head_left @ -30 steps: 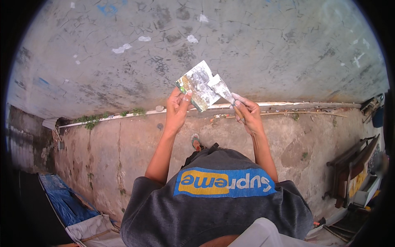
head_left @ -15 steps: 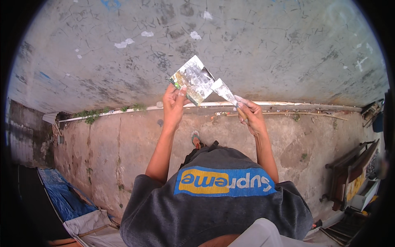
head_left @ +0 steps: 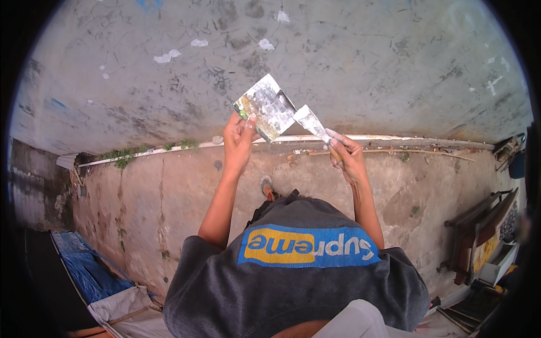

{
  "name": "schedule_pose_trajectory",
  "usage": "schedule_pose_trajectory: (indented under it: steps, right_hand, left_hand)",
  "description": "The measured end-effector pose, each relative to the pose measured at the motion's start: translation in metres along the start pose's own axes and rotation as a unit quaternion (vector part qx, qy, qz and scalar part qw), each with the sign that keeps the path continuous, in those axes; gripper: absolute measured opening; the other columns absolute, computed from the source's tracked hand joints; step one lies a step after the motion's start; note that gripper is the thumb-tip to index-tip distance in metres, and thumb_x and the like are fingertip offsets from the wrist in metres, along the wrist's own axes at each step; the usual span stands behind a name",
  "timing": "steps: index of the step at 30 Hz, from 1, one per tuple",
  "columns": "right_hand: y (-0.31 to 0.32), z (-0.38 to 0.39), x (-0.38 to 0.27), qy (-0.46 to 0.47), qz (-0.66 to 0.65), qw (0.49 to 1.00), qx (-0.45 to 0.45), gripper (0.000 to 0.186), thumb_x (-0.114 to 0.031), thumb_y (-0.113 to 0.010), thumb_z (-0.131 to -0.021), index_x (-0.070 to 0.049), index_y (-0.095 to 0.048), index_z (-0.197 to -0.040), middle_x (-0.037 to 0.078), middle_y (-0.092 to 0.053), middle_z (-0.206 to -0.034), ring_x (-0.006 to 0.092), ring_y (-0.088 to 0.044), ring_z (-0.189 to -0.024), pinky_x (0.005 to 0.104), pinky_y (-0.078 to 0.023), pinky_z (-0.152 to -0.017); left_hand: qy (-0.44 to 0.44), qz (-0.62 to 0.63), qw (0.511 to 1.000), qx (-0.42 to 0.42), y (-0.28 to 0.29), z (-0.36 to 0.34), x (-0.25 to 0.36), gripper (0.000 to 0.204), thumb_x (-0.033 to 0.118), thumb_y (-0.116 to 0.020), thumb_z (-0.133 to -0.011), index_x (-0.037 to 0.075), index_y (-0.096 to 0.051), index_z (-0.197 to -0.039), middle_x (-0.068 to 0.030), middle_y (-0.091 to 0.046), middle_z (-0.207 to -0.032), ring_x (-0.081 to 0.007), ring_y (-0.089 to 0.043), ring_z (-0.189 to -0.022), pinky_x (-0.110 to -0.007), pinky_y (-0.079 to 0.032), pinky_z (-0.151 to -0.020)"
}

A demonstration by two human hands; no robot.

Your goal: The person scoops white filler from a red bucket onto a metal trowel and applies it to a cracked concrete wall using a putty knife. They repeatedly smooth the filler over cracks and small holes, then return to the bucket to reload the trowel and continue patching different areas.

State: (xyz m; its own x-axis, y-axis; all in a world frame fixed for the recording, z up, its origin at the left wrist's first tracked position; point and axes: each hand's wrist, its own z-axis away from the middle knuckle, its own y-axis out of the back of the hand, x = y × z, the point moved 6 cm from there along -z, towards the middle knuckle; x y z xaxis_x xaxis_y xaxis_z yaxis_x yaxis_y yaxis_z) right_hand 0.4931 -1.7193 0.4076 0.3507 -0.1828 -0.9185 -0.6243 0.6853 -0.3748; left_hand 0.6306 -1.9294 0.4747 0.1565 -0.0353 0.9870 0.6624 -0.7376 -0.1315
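- Firstly, left hand (head_left: 238, 138): pinching a flat board at its lower-left edge, thumb laid on the near face, fingers mostly hidden behind.
- Board (head_left: 269, 110), one: four-cornered, thin, tilted cornerwise above and to the right of the left hand; face smeared white and grey, browner with some green toward the thumb.
- Right hand (head_left: 347, 158): closed about the handle of a scraper, fingers bent; some fingertips whitened.
- Scraper (head_left: 311, 121), one: flat blade coated in white, brownish handle; it slants up and leftward out of the right hand, blade end at the board's right corner. Whether the two touch cannot be told.
- Wall (head_left: 360, 67): grey, cracked and stained, beyond both hands; bears scattered white patches (head_left: 166, 57).
- Pipe (head_left: 377, 137): white, long, along the wall foot, passing behind both hands.
- Weeds (head_left: 121, 160): green, by the pipe, left of the left hand.
- Stick (head_left: 422, 151): thin, tan, lying to the right of the right hand.
- Foot (head_left: 267, 187): sandalled, on the concrete floor (head_left: 186, 197), below and between the hands.
- Tarpaulin (head_left: 98, 276): blue, creased, well below and left of the left hand.
- Furniture (head_left: 470, 248): brown, wooden, well below and right of the right hand.
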Motion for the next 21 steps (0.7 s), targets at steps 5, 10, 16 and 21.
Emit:
schedule_pose_trajectory:
  steps: [5,10,16,21]
  right_hand:
    - [-0.001,0.001,0.01,-0.017,-0.005,1.0,0.007,0.035,-0.019,-0.064,-0.089,-0.001,-0.062,-0.119,0.006,-0.065,-0.08,0.0057,-0.047,-0.052,0.0203,-0.034,-0.042]
    - [-0.015,-0.004,0.004,-0.011,-0.002,1.0,-0.009,0.036,-0.02,-0.063,-0.09,0.0,-0.061,-0.119,0.006,-0.065,-0.081,0.0054,-0.047,-0.052,0.0206,-0.035,-0.042]
    - [-0.047,-0.012,-0.01,0.015,-0.007,0.999,-0.047,0.035,-0.016,-0.06,-0.091,0.001,-0.058,-0.122,0.007,-0.064,-0.079,0.0059,-0.046,-0.051,0.0211,-0.035,-0.043]
    - [-0.068,-0.018,-0.025,0.032,-0.051,0.994,-0.096,0.036,-0.018,-0.061,-0.091,0.001,-0.059,-0.121,0.007,-0.064,-0.078,0.0061,-0.047,-0.052,0.0205,-0.035,-0.043]
  left_hand:
    - [-0.005,-0.002,1.0,0.0,0.0,0.002,0.002,0.032,0.013,-0.05,-0.096,0.001,-0.047,-0.126,-0.0112,-0.063,-0.11,-0.0127,-0.062,-0.092,-0.028,-0.055,-0.076]
    - [-0.016,-0.031,0.999,-0.024,0.002,0.001,0.008,0.03,0.012,-0.05,-0.096,0.001,-0.049,-0.124,-0.0087,-0.064,-0.109,-0.01,-0.061,-0.091,-0.023,-0.052,-0.072]
    - [0.013,-0.058,0.998,-0.025,0.001,0.017,0.0,0.031,0.008,-0.05,-0.096,-0.001,-0.048,-0.126,-0.0083,-0.064,-0.11,-0.0082,-0.058,-0.091,-0.023,-0.048,-0.075]
    - [-0.015,-0.068,0.996,-0.055,0.004,0.025,-0.003,0.031,0.005,-0.05,-0.095,-0.002,-0.048,-0.125,-0.0089,-0.064,-0.11,-0.0084,-0.057,-0.093,-0.024,-0.048,-0.076]
